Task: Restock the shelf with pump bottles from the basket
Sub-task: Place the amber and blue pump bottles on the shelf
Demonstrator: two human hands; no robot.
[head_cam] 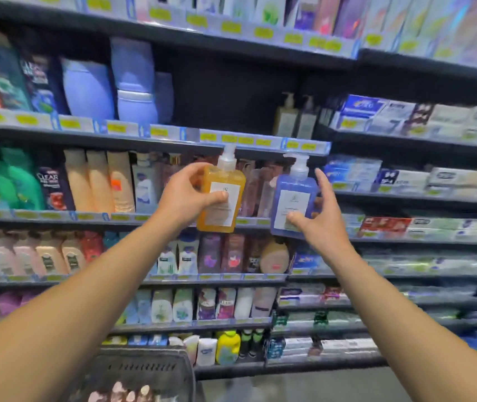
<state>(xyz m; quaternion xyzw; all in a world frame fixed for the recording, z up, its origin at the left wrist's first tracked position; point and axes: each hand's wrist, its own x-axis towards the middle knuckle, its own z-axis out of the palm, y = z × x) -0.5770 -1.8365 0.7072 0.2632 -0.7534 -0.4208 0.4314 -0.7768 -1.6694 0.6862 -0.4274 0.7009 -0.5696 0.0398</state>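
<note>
Both arms were raised toward the shelving, each hand carrying a pump bottle in front of the second shelf [173, 132] from the top. The left hand [186, 195] gripped the orange pump bottle [225, 195], fingers curled over its top left shoulder and thumb pressed on the white label. The right hand [320, 216] held the blue pump bottle [291, 198] with its thumb on the label's lower edge; the forefinger stood straight up beside the bottle, and the other fingers were hidden behind it. A dark, unfilled stretch of that shelf lay above the bottles, bounded on the left by lavender bottles [133, 82] and on the right by two pale pump bottles [295, 117] already standing there. The shelf's price-tag rail [260, 140] crossed just behind the two pump heads. Toothpaste boxes [405, 117] filled the bay to the right. Below, at the lower edge, the dark basket [144, 369] showed several pump tops.
</note>
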